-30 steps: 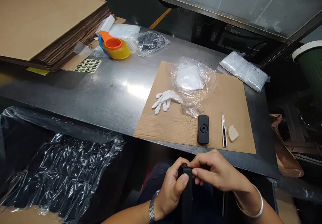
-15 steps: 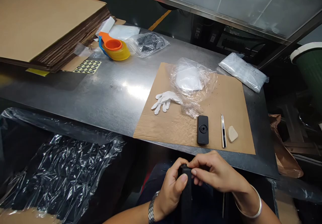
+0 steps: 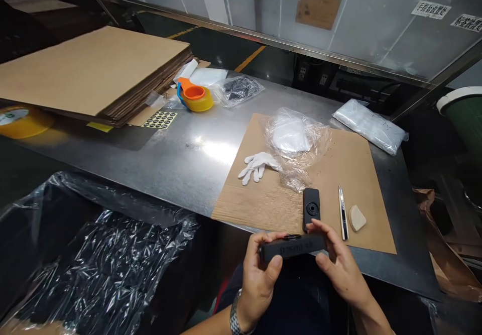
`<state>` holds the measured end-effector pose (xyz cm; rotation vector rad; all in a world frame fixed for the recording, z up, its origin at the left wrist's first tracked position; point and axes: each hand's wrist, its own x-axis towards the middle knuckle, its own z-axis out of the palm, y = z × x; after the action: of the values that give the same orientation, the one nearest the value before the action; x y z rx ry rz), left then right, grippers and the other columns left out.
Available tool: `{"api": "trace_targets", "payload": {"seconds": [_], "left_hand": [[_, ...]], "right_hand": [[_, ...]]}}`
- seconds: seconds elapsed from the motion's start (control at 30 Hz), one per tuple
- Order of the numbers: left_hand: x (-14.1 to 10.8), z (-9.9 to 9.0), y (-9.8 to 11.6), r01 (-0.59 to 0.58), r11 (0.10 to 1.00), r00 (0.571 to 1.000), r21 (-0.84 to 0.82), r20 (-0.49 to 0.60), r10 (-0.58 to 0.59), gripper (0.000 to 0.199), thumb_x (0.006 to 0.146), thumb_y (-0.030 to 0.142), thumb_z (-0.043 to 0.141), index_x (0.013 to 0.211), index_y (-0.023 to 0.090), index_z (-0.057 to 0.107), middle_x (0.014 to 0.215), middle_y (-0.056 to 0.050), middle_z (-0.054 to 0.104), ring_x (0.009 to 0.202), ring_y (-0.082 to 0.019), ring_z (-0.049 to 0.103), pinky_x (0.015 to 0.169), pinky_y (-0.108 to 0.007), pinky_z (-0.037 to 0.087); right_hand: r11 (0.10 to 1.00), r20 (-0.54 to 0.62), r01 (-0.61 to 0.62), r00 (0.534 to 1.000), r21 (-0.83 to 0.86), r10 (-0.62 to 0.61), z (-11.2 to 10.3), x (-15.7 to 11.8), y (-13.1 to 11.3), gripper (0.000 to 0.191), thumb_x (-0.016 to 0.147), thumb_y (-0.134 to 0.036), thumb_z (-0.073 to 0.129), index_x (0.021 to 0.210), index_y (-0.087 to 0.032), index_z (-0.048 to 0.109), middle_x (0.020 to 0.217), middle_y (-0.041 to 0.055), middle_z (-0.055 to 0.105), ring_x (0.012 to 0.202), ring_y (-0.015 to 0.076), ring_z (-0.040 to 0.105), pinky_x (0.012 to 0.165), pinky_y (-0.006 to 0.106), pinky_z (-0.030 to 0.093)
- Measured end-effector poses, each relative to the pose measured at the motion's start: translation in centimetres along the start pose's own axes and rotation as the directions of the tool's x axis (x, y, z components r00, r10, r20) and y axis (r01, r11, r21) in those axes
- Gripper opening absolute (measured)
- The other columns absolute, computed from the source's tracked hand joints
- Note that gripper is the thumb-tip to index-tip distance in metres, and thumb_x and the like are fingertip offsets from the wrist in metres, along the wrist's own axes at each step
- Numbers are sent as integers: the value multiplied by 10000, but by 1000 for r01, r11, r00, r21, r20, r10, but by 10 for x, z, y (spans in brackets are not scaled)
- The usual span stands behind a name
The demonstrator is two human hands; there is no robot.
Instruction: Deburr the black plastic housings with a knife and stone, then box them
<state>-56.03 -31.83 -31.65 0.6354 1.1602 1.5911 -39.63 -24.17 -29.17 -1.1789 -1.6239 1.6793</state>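
My left hand (image 3: 259, 280) and my right hand (image 3: 339, 267) hold a long black plastic part (image 3: 291, 247) sideways between them, just below the table's front edge. Faint raised lettering shows on its side. A second black part (image 3: 311, 209) with a round hole lies on a brown cardboard sheet (image 3: 263, 199) right above my hands. Beside it lie a slim utility knife (image 3: 342, 212) and a small beige wedge (image 3: 356, 218).
A white glove (image 3: 258, 165) and a crumpled clear bag (image 3: 297, 141) lie on the cardboard. On the steel table (image 3: 181, 159) are an orange tape dispenser (image 3: 195, 96), a sticker sheet (image 3: 160, 119), a cardboard stack (image 3: 98, 69) and plastic packets (image 3: 371, 125). A plastic-lined box (image 3: 94, 264) stands at left.
The black part was upright between my hands; now it is turned sideways and raised toward the table edge. The view has tilted up and shifted left.
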Motion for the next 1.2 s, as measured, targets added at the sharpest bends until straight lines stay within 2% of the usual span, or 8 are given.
{"api": "trace_targets", "payload": {"seconds": [0.07, 0.13, 0.27, 0.53, 0.7, 0.93, 1.07, 1.2], "left_hand": [[-4, 2, 1, -8, 999, 1000, 46, 25, 7, 266, 834, 367, 590, 977, 224, 417, 1110, -70, 563, 1073, -230, 518, 954, -367, 382], [-8, 3, 3, 18, 998, 998, 56, 53, -21, 251, 844, 348, 580, 1004, 228, 429, 1162, -69, 534, 1115, -236, 492, 975, -379, 373], [-16, 5, 6, 97, 995, 991, -4, 91, -96, 264, 849, 353, 568, 1047, 226, 448, 1223, -94, 483, 1151, -277, 463, 899, -395, 459], [-18, 4, 12, 237, 965, 958, -109, 190, -213, 289, 863, 386, 526, 1076, 192, 510, 1229, -131, 485, 1042, -302, 534, 802, -410, 495], [-16, 2, 20, 426, 895, 893, -131, 220, -393, 285, 826, 356, 565, 1026, 154, 566, 1091, -134, 585, 977, -287, 566, 821, -424, 476], [-14, 4, 29, 601, 787, 792, -138, 240, -562, 357, 704, 302, 649, 1024, 163, 575, 1108, -117, 586, 1035, -295, 519, 839, -450, 469], [-13, 6, 33, 654, 747, 750, -120, 226, -621, 491, 669, 332, 665, 1110, 135, 575, 1202, -148, 538, 1065, -314, 500, 835, -442, 465], [-13, 4, 29, 647, 761, 746, -56, 257, -615, 462, 691, 342, 644, 1104, 136, 608, 1089, -137, 596, 979, -296, 544, 795, -425, 471]], "right_hand": [[997, -37, -49, 998, 52, 51, 5, -1, 5, 483, 826, -472, 559, 1252, -293, 417, 1233, 58, 510, 1153, 216, 455, 976, 344, 358], [989, -52, -66, 996, 136, 73, 10, 0, 7, 428, 849, -449, 532, 1231, -290, 425, 1219, 56, 512, 1019, 186, 522, 862, 304, 433], [966, -69, -45, 995, 255, 65, 13, 2, 6, 398, 851, -422, 538, 1212, -286, 441, 1169, 52, 517, 805, 131, 528, 651, 237, 453], [956, -70, -80, 992, 282, 104, 6, 5, 2, 382, 851, -407, 537, 1206, -285, 467, 1098, 35, 499, 840, 140, 496, 682, 236, 453], [964, -73, -78, 992, 256, 99, 1, 7, 2, 361, 840, -397, 550, 1178, -283, 501, 1041, 20, 501, 822, 129, 478, 688, 215, 442], [989, -17, -63, 998, 138, 66, -3, 7, 2, 380, 834, -392, 541, 1196, -285, 496, 1038, 24, 512, 795, 131, 482, 653, 212, 443], [996, 3, -58, 998, 65, 58, -4, 6, 2, 390, 829, -389, 533, 1200, -271, 494, 1036, 32, 523, 803, 141, 489, 655, 220, 449], [998, 27, -66, 997, -11, 66, -5, 5, 1, 402, 831, -382, 516, 1210, -251, 485, 1044, 43, 526, 844, 162, 498, 690, 243, 450]]}}
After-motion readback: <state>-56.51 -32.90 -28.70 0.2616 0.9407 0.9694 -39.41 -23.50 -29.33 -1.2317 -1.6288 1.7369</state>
